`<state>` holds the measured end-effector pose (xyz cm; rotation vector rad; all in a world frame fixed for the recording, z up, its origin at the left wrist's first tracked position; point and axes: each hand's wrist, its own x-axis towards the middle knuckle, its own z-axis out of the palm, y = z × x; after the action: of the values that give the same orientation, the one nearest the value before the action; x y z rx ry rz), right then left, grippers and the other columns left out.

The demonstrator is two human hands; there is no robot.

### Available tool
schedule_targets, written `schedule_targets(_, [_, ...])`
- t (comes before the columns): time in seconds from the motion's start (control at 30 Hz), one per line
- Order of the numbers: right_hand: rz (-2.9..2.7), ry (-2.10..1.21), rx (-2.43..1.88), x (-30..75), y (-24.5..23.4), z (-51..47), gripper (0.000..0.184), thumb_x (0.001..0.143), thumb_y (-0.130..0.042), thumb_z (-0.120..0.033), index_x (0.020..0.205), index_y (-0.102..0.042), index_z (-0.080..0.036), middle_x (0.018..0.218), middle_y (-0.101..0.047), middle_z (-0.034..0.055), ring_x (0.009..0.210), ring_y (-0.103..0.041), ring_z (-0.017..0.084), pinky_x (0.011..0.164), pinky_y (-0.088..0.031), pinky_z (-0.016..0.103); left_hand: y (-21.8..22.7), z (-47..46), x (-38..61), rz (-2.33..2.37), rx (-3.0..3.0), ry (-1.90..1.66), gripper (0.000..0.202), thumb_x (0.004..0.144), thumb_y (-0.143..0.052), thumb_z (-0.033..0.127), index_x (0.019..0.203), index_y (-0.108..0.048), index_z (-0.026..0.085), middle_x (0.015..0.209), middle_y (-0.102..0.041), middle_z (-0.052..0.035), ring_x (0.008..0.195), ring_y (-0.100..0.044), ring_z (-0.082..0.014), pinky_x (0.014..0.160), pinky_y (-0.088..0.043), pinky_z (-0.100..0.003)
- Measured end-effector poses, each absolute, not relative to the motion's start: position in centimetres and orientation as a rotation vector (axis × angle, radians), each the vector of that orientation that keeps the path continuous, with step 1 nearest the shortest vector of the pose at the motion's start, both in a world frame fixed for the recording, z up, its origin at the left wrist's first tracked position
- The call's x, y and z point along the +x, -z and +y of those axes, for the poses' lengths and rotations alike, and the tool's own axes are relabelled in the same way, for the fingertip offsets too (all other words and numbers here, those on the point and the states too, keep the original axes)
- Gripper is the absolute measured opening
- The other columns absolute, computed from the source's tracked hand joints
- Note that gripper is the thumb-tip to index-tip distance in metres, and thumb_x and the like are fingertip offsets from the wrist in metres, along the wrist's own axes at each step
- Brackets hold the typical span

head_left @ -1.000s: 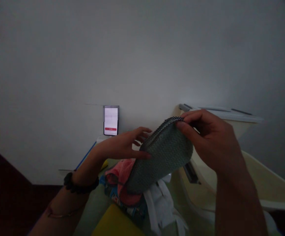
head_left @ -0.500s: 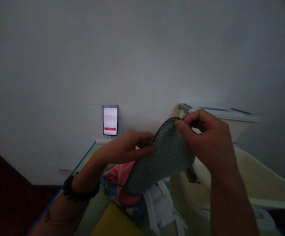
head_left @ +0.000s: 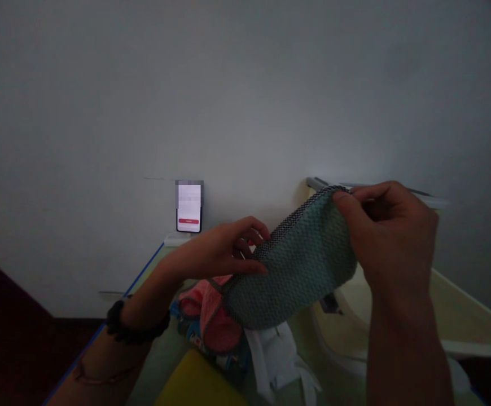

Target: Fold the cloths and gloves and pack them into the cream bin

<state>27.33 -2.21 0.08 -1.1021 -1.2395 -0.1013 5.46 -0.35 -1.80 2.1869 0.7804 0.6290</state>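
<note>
A grey-green woven cloth [head_left: 300,265] with a dark checked edge hangs slantwise before me. My right hand [head_left: 391,231] pinches its upper right corner between thumb and fingers. At the cloth's left end, my left hand [head_left: 228,248] has its thumb against the front face and its other fingers curved apart above the edge, without a firm grip. Below, a pink cloth [head_left: 221,327] with a dark border lies crumpled on a blue patterned packet [head_left: 194,338], partly hidden. White straps or fabric [head_left: 279,355] lie beside it.
A lit phone [head_left: 189,206] stands on a white base [head_left: 176,239] against the wall. To the right is a cream bin with its lid raised [head_left: 452,304]. Something yellow [head_left: 198,383] lies at the near edge of the green tabletop [head_left: 156,332].
My right hand has moved right, drawing the grey-green cloth along with it and tautening it. My left hand has stayed nearly in place, its fingers now more spread. More pink cloth shows.
</note>
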Motion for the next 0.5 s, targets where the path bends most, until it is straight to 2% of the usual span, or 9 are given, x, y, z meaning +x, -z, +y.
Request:
schedule_targets(0.23, [-1.236,0.105,-1.072,27.21,-0.04,-2.12,0.015,0.073,-0.067,-0.03,0.066,-0.057,-0.023,0.067,-0.06,-0.0005,0.057,-0.056,0.016,0.056,-0.043,0.031,2.04,-0.14,5.7,0.785,2.171,-0.715,0.032,0.077,-0.068,0.028,0.096,-0.043,0.02,0.078,-0.057,0.0045,0.063,-0.059,-0.0088,0.054,-0.047,-0.019])
schedule_targets(0.37, [-1.232,0.125,-1.075,27.11,-0.16,-2.25,0.015,0.072,-0.067,-0.029,0.065,-0.057,-0.021,0.064,-0.059,-0.0019,0.054,-0.055,0.014,0.054,-0.043,0.028,2.24,-0.04,5.66,0.82,2.187,-0.731,0.027,0.078,-0.066,0.028,0.093,-0.045,0.019,0.082,-0.057,0.0034,0.061,-0.058,-0.0076,0.05,-0.044,-0.017])
schedule_targets(0.5, [-1.212,0.11,-1.065,27.15,-0.21,-2.2,0.016,0.07,-0.069,-0.027,0.063,-0.057,-0.021,0.062,-0.059,-0.0025,0.053,-0.054,0.013,0.053,-0.042,0.028,2.35,-0.1,5.71,0.805,2.183,-0.773,0.029,0.08,-0.064,0.026,0.099,-0.043,0.021,0.088,-0.058,0.0027,0.059,-0.058,-0.0063,0.05,-0.045,-0.016])
